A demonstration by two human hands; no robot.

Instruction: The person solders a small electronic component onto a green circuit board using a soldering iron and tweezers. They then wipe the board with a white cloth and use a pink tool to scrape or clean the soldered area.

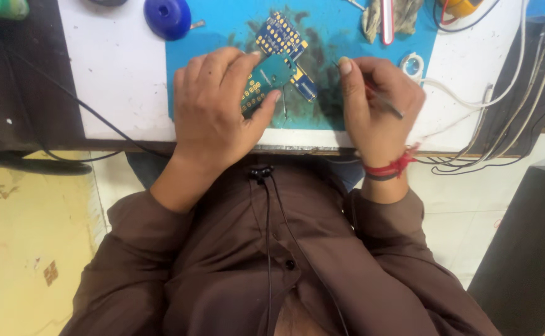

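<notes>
Two hands work over the blue mat point(223, 37): left hand point(219, 109) pinches a small teal circuit board point(266, 78) near the mat's centre, right hand point(378, 106) clenched around a thin metal probe point(384, 102) just right of it. Work looks mid-way, tool tip not visibly on the board, a second blue board point(280, 34) lying above, untouched. Off the mat: blue round lid point(168, 17) upper left, white cables point(509, 81) right, nothing blocking.

circuit board point(266, 78) on mat point(223, 25) | second board point(279, 34) behind | cables point(509, 81) right
</notes>
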